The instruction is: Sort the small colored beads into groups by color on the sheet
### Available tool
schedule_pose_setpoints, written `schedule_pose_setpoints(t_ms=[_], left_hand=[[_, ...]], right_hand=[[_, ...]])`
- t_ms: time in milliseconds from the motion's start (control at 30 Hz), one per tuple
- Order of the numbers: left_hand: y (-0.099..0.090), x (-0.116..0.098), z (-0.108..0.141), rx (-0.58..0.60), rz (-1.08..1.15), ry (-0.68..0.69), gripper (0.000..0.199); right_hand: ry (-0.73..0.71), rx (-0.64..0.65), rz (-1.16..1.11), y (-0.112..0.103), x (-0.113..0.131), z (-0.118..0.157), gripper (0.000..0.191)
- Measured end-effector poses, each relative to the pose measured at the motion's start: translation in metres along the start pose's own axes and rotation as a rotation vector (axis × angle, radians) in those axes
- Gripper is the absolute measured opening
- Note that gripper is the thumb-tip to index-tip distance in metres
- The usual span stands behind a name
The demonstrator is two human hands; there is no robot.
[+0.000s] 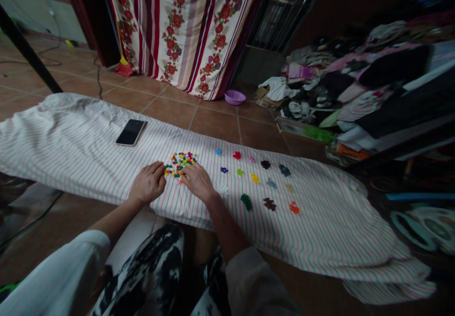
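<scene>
A loose pile of small, cube-like pieces in mixed colours [183, 158] lies on the striped cloth [199, 207]. My left hand [148, 183] rests at the pile's left edge, its fingers stretched out and touching the nearest pieces. Over the lower right side of the pile is my right hand [197, 181], fingers bent down and thumb close to them; whatever is at the fingertips is too small to make out. Right of this hand, pieces sit in several single-colour heaps, among them red [236, 155], yellow [255, 178], dark green [246, 201], brown [269, 204] and orange [294, 207].
A phone [131, 132] lies on the cloth to the left of the pile. Beyond the cloth are a tiled floor, a purple basin [235, 97], a broom [124, 67] and a hanging floral curtain [185, 31]. Heaped clothes [341, 79] fill the right side.
</scene>
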State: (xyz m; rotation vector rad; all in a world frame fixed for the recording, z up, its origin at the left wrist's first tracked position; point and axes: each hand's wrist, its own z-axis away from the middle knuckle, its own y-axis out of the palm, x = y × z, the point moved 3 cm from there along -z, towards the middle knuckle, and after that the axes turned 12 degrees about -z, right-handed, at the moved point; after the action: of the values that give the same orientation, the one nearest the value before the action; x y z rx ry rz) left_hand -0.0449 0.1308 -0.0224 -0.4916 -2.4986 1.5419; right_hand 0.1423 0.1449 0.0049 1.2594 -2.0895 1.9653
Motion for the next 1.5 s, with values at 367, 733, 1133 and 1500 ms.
schedule_pose_setpoints(t_ms=[367, 733, 1133, 1500], left_hand=[[-0.003, -0.001, -0.001, 0.008, 0.009, -0.002, 0.038], [0.002, 0.002, 0.001, -0.017, 0.013, 0.005, 0.038], [0.000, 0.001, 0.001, -0.047, -0.074, 0.044, 0.039], [-0.003, 0.000, 0.000, -0.031, -0.084, 0.050, 0.040]], right_hand=[[-0.036, -0.084, -0.084, -0.008, -0.006, 0.005, 0.010], [0.054, -0.252, -0.060, -0.037, -0.035, 0.025, 0.018], [0.320, -0.471, 0.028, -0.087, -0.081, 0.078, 0.025], [0.631, -0.779, -0.010, -0.116, -0.145, 0.125, 0.030]])
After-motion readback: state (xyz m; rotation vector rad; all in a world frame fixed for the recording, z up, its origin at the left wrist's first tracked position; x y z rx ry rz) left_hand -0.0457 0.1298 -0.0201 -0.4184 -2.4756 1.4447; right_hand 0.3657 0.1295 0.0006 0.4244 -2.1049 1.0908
